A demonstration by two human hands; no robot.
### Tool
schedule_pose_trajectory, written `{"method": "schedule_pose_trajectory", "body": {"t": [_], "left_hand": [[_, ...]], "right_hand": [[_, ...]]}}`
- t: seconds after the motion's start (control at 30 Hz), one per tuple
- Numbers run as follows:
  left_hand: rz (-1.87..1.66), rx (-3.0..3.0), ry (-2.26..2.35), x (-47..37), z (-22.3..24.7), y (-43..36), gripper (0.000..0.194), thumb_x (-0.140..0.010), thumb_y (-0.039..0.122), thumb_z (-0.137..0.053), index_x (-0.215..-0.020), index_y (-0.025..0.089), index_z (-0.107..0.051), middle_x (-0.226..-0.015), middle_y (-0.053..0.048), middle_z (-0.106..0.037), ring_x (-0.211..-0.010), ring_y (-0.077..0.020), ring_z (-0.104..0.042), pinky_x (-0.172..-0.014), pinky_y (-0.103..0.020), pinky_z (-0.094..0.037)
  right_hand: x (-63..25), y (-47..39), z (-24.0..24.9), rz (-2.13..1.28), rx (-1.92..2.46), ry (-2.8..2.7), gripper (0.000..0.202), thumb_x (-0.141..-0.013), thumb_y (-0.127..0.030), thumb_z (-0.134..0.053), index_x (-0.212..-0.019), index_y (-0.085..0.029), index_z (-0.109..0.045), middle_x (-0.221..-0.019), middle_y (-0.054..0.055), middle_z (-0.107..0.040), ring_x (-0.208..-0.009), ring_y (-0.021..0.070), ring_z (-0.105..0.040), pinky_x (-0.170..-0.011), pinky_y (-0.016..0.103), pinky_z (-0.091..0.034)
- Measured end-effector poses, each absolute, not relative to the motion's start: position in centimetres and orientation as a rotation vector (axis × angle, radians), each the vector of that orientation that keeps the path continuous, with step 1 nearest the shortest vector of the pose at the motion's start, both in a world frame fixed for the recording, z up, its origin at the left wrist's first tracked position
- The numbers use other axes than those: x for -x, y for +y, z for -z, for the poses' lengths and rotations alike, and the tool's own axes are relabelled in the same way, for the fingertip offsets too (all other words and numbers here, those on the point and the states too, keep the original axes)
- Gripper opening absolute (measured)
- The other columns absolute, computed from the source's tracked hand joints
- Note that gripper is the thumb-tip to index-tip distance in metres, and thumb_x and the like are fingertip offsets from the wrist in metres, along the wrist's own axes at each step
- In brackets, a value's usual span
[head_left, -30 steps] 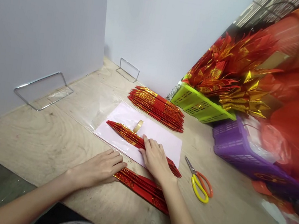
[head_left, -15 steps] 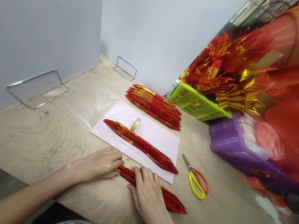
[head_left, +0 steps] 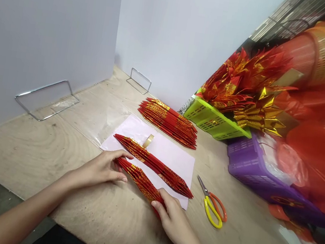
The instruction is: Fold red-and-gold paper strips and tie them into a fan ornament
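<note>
A folded stack of pleated red paper with gold print is held over the near side of the table. My right hand pinches its right end, thumb on top, the end itself hidden under the hand. At its other end, my left hand curls around the tip, thumb somewhat apart from the paper. Just beyond lies a second pleated red-and-gold strip on a pale pink sheet. A roll of tape stands on the sheet behind that strip. A larger pile of pleated red paper is farther back.
Scissors with yellow and orange handles lie open to the right. Behind are a lime-green basket of red and gold folded paper and a purple basket. Two wire frames stand along the grey panels.
The pleated stack has been raised from the table and turned so its gold-printed side shows. My left hand has shifted left to its tip; my right hand has moved to its right end.
</note>
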State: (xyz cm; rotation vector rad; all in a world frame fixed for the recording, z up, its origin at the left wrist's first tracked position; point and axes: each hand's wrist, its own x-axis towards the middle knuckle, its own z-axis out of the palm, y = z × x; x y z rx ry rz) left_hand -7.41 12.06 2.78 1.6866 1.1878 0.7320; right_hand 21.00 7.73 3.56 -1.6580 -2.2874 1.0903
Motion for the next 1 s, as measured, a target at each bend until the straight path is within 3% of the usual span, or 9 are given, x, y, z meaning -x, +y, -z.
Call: {"method": "schedule_pose_trajectory", "body": {"t": [0.17, 0.4, 0.53, 0.67, 0.73, 0.8, 0.9, 1.0], "left_hand": [[-0.894, -1.484, 1.184, 6.5, -2.5, 11.8, 0.032, -0.072, 0.030, -0.073, -0.101, 0.019, -0.064, -0.101, -0.004, -0.071, -0.097, -0.0213, -0.065, -0.087, -0.035, -0.053], [-0.863, -1.498, 1.180, 6.9, -2.7, 11.6, 0.023, -0.075, 0.031, -0.072, -0.094, 0.018, -0.067, -0.095, -0.004, -0.072, -0.089, -0.0198, -0.066, -0.082, -0.033, -0.053], [-0.618, -1.797, 1.170, 8.9, -2.8, 11.0, 0.014, -0.080, 0.032, -0.068, -0.086, 0.020, -0.066, -0.090, -0.002, -0.067, -0.091, -0.0197, -0.060, -0.084, -0.034, -0.047], [-0.442, -2.065, 1.155, 10.7, -2.9, 10.3, 0.019, -0.075, 0.034, -0.075, -0.084, 0.021, -0.063, -0.096, -0.002, -0.061, -0.102, -0.0226, -0.050, -0.089, -0.035, -0.039], [-0.401, -2.052, 1.157, 11.0, -3.3, 10.4, 0.025, -0.077, 0.040, -0.073, -0.091, 0.022, -0.062, -0.102, -0.002, -0.059, -0.104, -0.0229, -0.049, -0.089, -0.034, -0.039], [-0.385, -2.016, 1.189, 11.0, -3.8, 10.9, 0.024, -0.087, 0.044, -0.060, -0.099, 0.024, -0.061, -0.105, -0.002, -0.058, -0.104, -0.0218, -0.049, -0.091, -0.033, -0.038], [-0.462, -2.045, 1.314, 10.7, -4.4, 12.2, 0.028, -0.098, 0.043, -0.039, -0.104, 0.024, -0.058, -0.106, -0.002, -0.057, -0.102, -0.0208, -0.049, -0.093, -0.035, -0.036], [-0.577, -2.163, 1.408, 10.2, -4.4, 13.8, 0.026, -0.099, 0.040, -0.037, -0.106, 0.024, -0.057, -0.108, -0.004, -0.057, -0.103, -0.0216, -0.049, -0.093, -0.037, -0.033]], "right_hand": [[-20.8, 7.8, -3.7, -1.155, 1.668, -2.255, 0.014, -0.096, -0.032, -0.040, -0.087, -0.024, -0.047, -0.091, 0.003, -0.065, -0.088, 0.0203, -0.061, -0.075, 0.029, -0.045], [-20.7, 7.7, -4.1, -1.096, 1.651, -2.314, 0.011, -0.097, -0.027, -0.038, -0.090, -0.025, -0.047, -0.093, 0.002, -0.065, -0.088, 0.0203, -0.061, -0.074, 0.029, -0.046], [-19.5, 6.1, -3.0, -0.614, 1.593, -2.533, 0.015, -0.092, -0.014, -0.038, -0.087, -0.024, -0.047, -0.087, 0.003, -0.062, -0.079, 0.0220, -0.058, -0.069, 0.031, -0.043], [-17.7, 4.3, -1.1, -0.099, 1.446, -2.689, 0.027, -0.076, 0.001, -0.042, -0.086, -0.022, -0.051, -0.082, 0.005, -0.059, -0.072, 0.0235, -0.055, -0.066, 0.033, -0.040], [-17.1, 3.8, -0.4, 0.033, 1.425, -2.726, 0.033, -0.070, 0.004, -0.043, -0.090, -0.021, -0.053, -0.082, 0.005, -0.059, -0.070, 0.0235, -0.055, -0.065, 0.034, -0.040], [-16.8, 3.7, 0.1, 0.140, 1.438, -2.736, 0.037, -0.069, 0.005, -0.043, -0.096, -0.018, -0.054, -0.082, 0.006, -0.059, -0.072, 0.0240, -0.056, -0.067, 0.035, -0.040], [-16.6, 3.6, 0.7, 0.234, 1.446, -2.752, 0.042, -0.069, 0.004, -0.045, -0.104, -0.015, -0.056, -0.083, 0.008, -0.060, -0.074, 0.0246, -0.056, -0.069, 0.037, -0.040], [-16.7, 3.5, 1.4, 0.274, 1.453, -2.742, 0.044, -0.069, 0.002, -0.047, -0.109, -0.015, -0.056, -0.085, 0.008, -0.062, -0.075, 0.0248, -0.056, -0.069, 0.037, -0.040]]}}
